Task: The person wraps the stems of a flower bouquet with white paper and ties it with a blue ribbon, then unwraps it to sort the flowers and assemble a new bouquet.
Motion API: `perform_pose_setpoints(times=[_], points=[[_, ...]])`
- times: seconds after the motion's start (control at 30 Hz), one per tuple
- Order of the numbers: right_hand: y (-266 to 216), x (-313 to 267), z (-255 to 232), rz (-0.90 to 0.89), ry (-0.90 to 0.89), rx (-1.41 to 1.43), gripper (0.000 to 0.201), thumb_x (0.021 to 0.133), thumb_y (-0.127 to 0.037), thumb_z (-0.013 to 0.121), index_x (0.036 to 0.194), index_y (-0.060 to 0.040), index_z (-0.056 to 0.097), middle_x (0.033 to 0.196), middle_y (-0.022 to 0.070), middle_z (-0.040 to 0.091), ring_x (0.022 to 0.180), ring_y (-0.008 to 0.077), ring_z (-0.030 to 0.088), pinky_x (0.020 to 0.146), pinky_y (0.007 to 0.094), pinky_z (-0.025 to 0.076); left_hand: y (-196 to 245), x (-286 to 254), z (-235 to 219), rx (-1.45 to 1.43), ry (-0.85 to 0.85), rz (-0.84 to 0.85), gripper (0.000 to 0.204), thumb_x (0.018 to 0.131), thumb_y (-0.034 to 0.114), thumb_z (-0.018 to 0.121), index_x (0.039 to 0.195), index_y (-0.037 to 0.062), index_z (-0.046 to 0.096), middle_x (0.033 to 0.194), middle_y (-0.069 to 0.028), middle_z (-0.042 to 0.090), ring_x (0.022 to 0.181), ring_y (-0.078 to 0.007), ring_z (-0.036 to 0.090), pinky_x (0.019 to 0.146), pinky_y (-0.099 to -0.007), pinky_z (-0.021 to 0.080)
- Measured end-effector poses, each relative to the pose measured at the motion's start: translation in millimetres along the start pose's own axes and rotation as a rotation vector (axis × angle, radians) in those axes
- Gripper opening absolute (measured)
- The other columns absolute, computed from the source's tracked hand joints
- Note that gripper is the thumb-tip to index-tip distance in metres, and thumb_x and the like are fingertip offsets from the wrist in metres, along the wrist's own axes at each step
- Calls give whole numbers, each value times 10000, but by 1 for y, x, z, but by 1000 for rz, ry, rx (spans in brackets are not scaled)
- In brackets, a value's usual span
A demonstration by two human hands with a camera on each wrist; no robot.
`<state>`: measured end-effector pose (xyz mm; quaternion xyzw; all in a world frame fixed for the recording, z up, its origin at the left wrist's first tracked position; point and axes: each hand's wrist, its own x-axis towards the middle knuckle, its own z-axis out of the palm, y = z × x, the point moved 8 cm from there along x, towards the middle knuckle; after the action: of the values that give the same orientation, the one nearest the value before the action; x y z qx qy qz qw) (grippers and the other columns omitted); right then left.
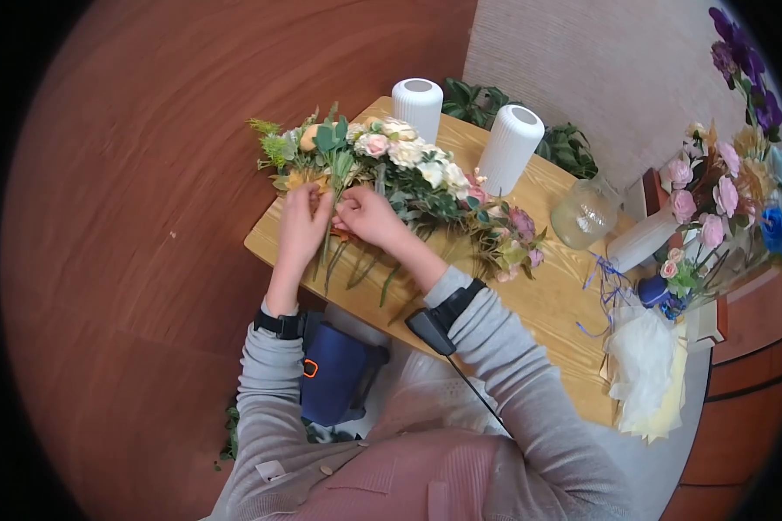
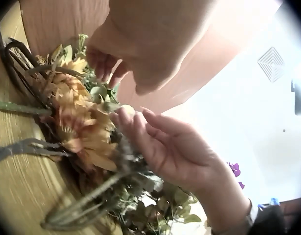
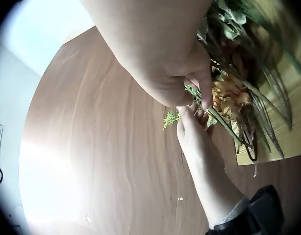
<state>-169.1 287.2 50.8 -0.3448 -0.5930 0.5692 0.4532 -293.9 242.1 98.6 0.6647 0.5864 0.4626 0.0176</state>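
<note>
A green leafy sprig stands upright between my hands at the left of the wooden table. My left hand grips its stem, the fingers curled. Close beside it, my right hand pinches the same stem between thumb and fingers; the green stem runs out below the thumb in the right wrist view. Orange flowers lie right under both hands. A row of cream and pink flowers with bare stems toward me lies behind and right of the hands.
Two white ribbed vases stand at the back of the table. A glass vase, blue ribbon and white wrapping sheets are on the right. Pink and purple flowers rise beyond. Below the table's front sits a blue bin.
</note>
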Motion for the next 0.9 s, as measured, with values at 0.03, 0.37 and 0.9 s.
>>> perform_pose_setpoints(times=[0.03, 0.37, 0.9], points=[[-15, -11, -3, -159, 18, -181, 259, 857, -83, 569, 1038, 102, 564, 806, 202, 622, 728, 257, 666, 642, 342, 538, 7, -5, 10, 68, -124, 30, 312, 852, 119, 592, 1111, -24, 492, 1004, -240, 543, 924, -388, 543, 794, -437, 445], [-84, -163, -55, -113, -149, -841, 203, 843, -185, 611, 968, -27, 628, 839, 195, 606, 765, 377, 585, 684, 416, 479, 28, -24, 0, 145, -23, 96, 384, 798, 24, 620, 1157, -17, 489, 1081, -240, 514, 1025, -402, 497, 873, -426, 413], [-78, -229, -149, -320, -57, -768, 335, 872, -160, 599, 1167, -11, 546, 1017, 175, 582, 959, 338, 575, 815, 384, 469, 123, -99, 54, 147, -266, 222, 676, 617, 296, 830, 1161, 29, 529, 1150, -193, 476, 1067, -385, 474, 909, -448, 399]])
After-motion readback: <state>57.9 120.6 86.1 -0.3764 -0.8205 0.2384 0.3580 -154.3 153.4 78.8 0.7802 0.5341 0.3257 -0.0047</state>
